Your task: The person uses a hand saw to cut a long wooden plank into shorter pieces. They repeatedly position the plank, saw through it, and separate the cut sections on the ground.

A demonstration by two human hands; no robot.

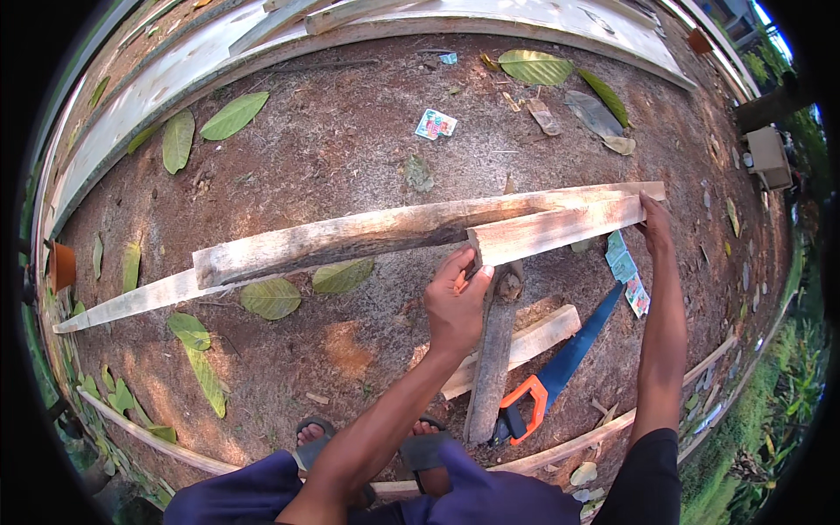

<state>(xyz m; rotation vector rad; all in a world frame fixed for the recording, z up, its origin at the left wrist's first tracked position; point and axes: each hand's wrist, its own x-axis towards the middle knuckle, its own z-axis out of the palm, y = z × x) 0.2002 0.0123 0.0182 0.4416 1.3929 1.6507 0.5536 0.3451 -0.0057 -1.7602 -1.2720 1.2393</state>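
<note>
My left hand (pixel 455 302) is closed at the left end of a short wooden board (pixel 556 229), thumb and fingertips against its lower corner. A small orange thing (pixel 461 282) shows between those fingers, mostly hidden; its kind I cannot make out. At the other end, my right hand (pixel 654 226) grips the short board, which lies along a longer wooden beam (pixel 350 232). Beneath the left hand, a rough wooden post (pixel 492 359) runs toward my feet, crossing a shorter wood offcut (pixel 547 337). A handsaw (pixel 564 354) with a blue blade and orange handle rests right of the post.
A long pale board (pixel 140 299) passes under the beam's left end. Big leaves (pixel 271 298) and a colourful wrapper (pixel 435 124) litter the dirt ground. Large planks (pixel 490 24) span the far side. A thin wooden strip (pixel 569 448) lies near my sandalled feet.
</note>
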